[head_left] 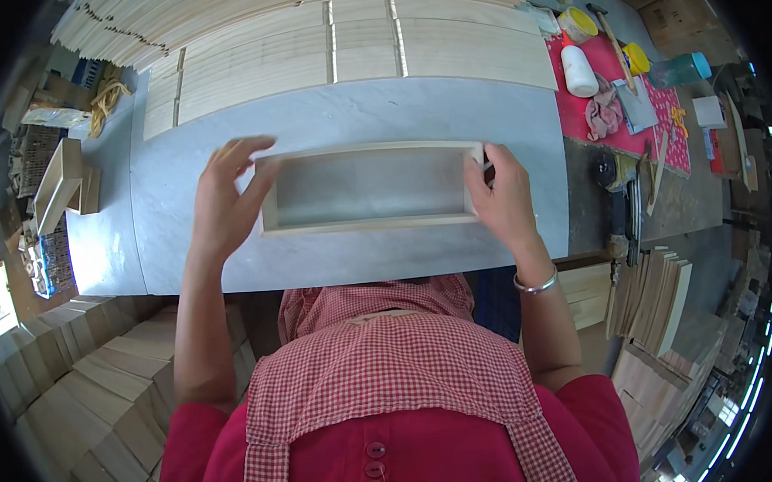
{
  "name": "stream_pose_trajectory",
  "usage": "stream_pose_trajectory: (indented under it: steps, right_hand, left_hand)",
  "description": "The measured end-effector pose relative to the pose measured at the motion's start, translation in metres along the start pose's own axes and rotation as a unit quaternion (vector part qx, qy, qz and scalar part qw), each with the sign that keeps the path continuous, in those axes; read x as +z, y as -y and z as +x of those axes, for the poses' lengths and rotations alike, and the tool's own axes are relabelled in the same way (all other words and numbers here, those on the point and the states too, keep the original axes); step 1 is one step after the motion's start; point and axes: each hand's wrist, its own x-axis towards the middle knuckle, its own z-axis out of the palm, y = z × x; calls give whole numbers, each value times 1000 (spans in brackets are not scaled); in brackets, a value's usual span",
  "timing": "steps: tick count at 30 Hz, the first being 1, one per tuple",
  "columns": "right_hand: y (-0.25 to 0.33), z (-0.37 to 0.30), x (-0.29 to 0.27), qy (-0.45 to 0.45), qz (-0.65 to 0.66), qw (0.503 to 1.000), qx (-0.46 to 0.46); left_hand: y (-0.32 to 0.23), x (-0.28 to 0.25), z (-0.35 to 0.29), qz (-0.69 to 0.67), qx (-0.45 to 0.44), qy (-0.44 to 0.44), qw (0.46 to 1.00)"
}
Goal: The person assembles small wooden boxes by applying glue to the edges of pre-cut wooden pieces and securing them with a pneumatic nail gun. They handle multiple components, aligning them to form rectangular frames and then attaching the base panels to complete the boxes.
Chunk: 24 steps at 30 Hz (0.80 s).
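A long rectangular wooden frame (376, 225) of pale boards lies on the grey tabletop, and the table surface shows through its middle. At the frame's right end, my right hand (503, 187) grips the short side, with the thumb inside and the fingers over the outer face. My left hand (231, 192) is by the left end, its fingers apart and raised above the far left corner. The left thumb is close to that corner; whether it touches the wood I cannot tell.
Stacked pale boards (472, 44) line the table's far side. On a red cloth (584, 108) at the right are a white glue bottle (578, 67), a hammer (613, 41), a rag (603, 107) and a yellow tub (577, 23). Assembled wooden boxes (58, 184) stand at the left.
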Motion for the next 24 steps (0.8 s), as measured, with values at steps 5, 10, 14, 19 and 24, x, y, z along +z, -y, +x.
stream_pose_trajectory:
  steps: [5, 10, 14, 19, 24]
  right_hand:
    - [7, -21, -17, -45, -38, 998, 16]
    - [2, -30, -30, -16, -13, 999, 46]
    - [0, -32, -26, 1, 11, 999, 34]
    - [-1, -36, -16, 13, 36, 999, 30]
    - [5, -44, -7, 7, 64, 998, 12]
  left_hand:
    - [-45, 13, 95, 266, 131, 140, 945]
    - [-84, 61, 145, 194, 175, 318, 912]
    - [-49, 114, 157, 200, 259, 286, 901]
    - [-46, 114, 162, 207, 199, 334, 898]
    - [-43, 115, 154, 103, 152, 278, 943]
